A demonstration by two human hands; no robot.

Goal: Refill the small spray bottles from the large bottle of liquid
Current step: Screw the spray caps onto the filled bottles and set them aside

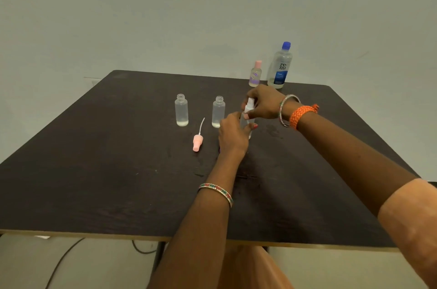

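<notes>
Both forearms reach in over the near edge of the dark table, each wrist wearing bangles. At their meeting point the left hand curls round the body of a small clear spray bottle, while the right hand pinches its white spray head from above, seemingly twisting it off, though tightening cannot be ruled out.

As a judgement, the likeliest slip is the bottle tipping or squirting if the right fingers press the pump while twisting; a loose left grip would let the body spin instead of the cap. The left elbow side also passes just beside 1 open bottle, so a careless sweep could knock it and spill its small remaining liquid. A second open bottle stands farther left, well apart from both hands, with a pink spray head lying on its side between them and nearer the camera.

The large bottle of liquid, blue cap on, stands at the far table edge beyond the right hand, untouched, next to a small pink-capped bottle
</notes>
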